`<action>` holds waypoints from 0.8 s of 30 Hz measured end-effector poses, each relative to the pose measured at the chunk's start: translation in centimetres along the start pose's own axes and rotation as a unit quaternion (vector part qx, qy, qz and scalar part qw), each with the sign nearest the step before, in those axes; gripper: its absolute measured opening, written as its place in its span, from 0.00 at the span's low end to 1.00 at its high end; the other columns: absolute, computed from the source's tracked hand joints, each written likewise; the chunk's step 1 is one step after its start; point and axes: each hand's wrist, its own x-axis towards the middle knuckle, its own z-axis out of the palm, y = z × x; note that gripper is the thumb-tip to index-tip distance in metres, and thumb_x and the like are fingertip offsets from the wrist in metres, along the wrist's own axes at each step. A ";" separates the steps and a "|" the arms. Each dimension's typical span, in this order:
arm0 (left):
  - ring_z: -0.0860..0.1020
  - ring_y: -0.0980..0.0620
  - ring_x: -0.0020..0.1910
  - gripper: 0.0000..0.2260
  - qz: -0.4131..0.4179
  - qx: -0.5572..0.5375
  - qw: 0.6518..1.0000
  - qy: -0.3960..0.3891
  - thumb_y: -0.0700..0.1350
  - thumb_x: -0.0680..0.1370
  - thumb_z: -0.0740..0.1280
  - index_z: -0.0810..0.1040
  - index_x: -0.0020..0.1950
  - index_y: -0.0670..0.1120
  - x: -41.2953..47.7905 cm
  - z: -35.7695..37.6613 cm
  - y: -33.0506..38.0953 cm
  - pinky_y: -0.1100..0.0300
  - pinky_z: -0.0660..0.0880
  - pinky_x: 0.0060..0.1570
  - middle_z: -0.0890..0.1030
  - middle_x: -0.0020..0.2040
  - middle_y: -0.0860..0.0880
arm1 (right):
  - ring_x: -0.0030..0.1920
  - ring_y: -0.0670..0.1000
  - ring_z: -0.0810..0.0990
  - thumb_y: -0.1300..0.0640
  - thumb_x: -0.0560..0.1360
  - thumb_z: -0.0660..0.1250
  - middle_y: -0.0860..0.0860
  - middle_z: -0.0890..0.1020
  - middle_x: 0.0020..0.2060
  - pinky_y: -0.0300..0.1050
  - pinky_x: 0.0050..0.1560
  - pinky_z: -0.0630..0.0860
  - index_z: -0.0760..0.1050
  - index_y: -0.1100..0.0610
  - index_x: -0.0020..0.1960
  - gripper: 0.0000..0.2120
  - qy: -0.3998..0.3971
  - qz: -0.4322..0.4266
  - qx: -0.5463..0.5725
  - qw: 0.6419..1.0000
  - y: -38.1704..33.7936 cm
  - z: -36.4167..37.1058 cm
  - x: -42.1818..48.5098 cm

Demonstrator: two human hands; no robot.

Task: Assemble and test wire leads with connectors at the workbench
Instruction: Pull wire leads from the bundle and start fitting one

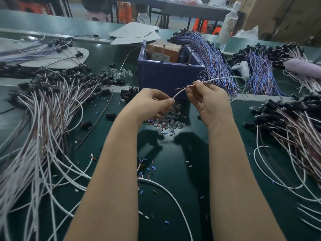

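Observation:
Above the green bench my left hand (pixel 154 103) pinches the end of a thin white wire lead (pixel 179 92). My right hand (pixel 207 100) pinches the same pair of leads, one white and one brown (pixel 181 88), a little further along. The leads trail off to the right past my fingers. Under my hands lies a small heap of clear glass bulbs (pixel 172 121) mixed with cut bits of insulation. Black connectors (pixel 127 94) lie loose just left of my left hand.
A blue plastic bin (pixel 166 77) holding a brown box stands right behind my hands. Large bundles of white-and-brown leads with black connectors spread at left (pixel 52 105) and right (pixel 291 122). Blue-and-white lead bundles (pixel 213 58) lie at the back right, beside a white controller (pixel 242 67).

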 end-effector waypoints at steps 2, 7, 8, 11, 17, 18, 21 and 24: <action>0.76 0.61 0.29 0.04 -0.005 0.015 1.000 -0.014 0.43 0.78 0.68 0.79 0.44 0.46 -0.1 0.3 -0.1 0.70 0.74 0.30 0.82 0.37 0.50 | 0.28 0.44 0.80 0.65 0.79 0.61 0.49 0.81 0.25 0.34 0.34 0.79 0.72 0.61 0.40 0.09 0.004 -0.001 0.000 1.000 -0.1 -0.2 0.0; 0.75 0.62 0.27 0.07 0.028 0.035 0.999 0.001 0.41 0.78 0.66 0.79 0.40 0.47 0.0 0.3 0.1 0.71 0.72 0.29 0.82 0.32 0.52 | 0.27 0.43 0.80 0.65 0.79 0.61 0.51 0.80 0.28 0.33 0.31 0.78 0.74 0.61 0.41 0.09 0.006 0.002 -0.028 1.000 -0.1 -0.5 0.2; 0.74 0.62 0.26 0.08 0.035 0.044 0.998 0.012 0.41 0.78 0.66 0.79 0.40 0.47 0.0 0.3 0.2 0.71 0.71 0.28 0.81 0.32 0.52 | 0.27 0.43 0.80 0.65 0.79 0.61 0.51 0.80 0.29 0.33 0.31 0.77 0.75 0.61 0.42 0.08 0.000 0.005 -0.045 0.999 -0.2 -0.5 0.2; 0.74 0.60 0.28 0.09 0.065 0.079 0.993 0.053 0.42 0.78 0.66 0.78 0.39 0.50 0.1 0.4 0.4 0.70 0.70 0.28 0.81 0.32 0.53 | 0.27 0.43 0.79 0.65 0.79 0.61 0.50 0.81 0.28 0.33 0.30 0.77 0.75 0.61 0.43 0.08 -0.037 0.021 -0.088 0.995 0.0 -0.3 0.1; 0.76 0.54 0.35 0.07 0.105 0.204 0.972 0.059 0.44 0.78 0.65 0.77 0.41 0.51 0.2 0.5 0.7 0.63 0.70 0.38 0.81 0.37 0.51 | 0.29 0.43 0.79 0.64 0.79 0.62 0.50 0.81 0.28 0.33 0.33 0.77 0.77 0.60 0.45 0.06 -0.091 0.038 -0.084 0.992 0.4 0.0 -0.1; 0.76 0.54 0.36 0.06 0.107 0.223 0.967 0.056 0.44 0.78 0.65 0.77 0.42 0.50 0.2 0.5 0.7 0.63 0.70 0.40 0.81 0.38 0.50 | 0.30 0.43 0.79 0.64 0.79 0.62 0.51 0.81 0.30 0.33 0.34 0.77 0.77 0.59 0.45 0.06 -0.101 0.038 -0.083 0.991 0.4 -0.1 -0.1; 0.76 0.52 0.39 0.04 0.117 0.263 0.957 0.049 0.44 0.78 0.65 0.77 0.43 0.50 0.2 0.5 0.7 0.63 0.69 0.42 0.80 0.39 0.50 | 0.32 0.44 0.79 0.64 0.78 0.63 0.51 0.80 0.32 0.34 0.37 0.78 0.78 0.59 0.46 0.05 -0.139 0.039 -0.092 0.985 0.4 -0.2 -0.3; 0.76 0.52 0.38 0.05 0.121 0.277 0.952 0.045 0.43 0.78 0.64 0.77 0.43 0.50 0.1 0.5 0.9 0.64 0.68 0.40 0.79 0.37 0.52 | 0.32 0.43 0.79 0.65 0.77 0.64 0.49 0.80 0.30 0.33 0.37 0.77 0.78 0.60 0.46 0.05 -0.160 0.029 -0.129 0.978 0.4 0.0 -0.5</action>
